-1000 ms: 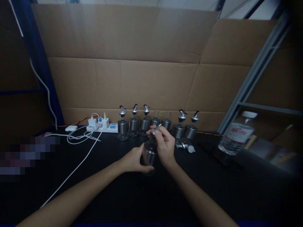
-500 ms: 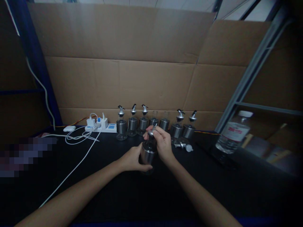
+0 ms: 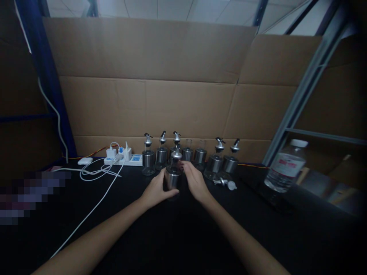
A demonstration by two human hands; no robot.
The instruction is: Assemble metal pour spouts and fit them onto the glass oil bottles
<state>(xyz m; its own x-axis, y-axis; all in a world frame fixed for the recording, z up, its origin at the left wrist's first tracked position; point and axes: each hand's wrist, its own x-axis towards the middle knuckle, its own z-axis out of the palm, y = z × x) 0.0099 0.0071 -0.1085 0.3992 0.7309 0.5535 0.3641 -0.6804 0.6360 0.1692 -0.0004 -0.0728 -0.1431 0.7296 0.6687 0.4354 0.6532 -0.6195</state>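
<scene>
My left hand is wrapped around the steel sleeve of an oil bottle, which stands nearly upright. A silver pour spout sits on the bottle's neck. Just to the right of the bottle, my right hand has its fingers stretched out, the fingertips slightly blurred; it appears to hold nothing. Behind both hands runs a row of similar steel-sleeved bottles. Those at the left, such as one bottle, and two at the right carry spouts. Two in the middle, including an open-necked bottle, have none.
Loose spout parts lie right of my right hand. Farther right stands a water bottle near a dark flat object. A white power strip with plugs and cables occupies the left. Cardboard closes off the back of the black table.
My right hand has let go of the spout and moved slightly away to the right. The bottle, still in my left hand, has shifted left and away from me. The view has tilted up slightly.
</scene>
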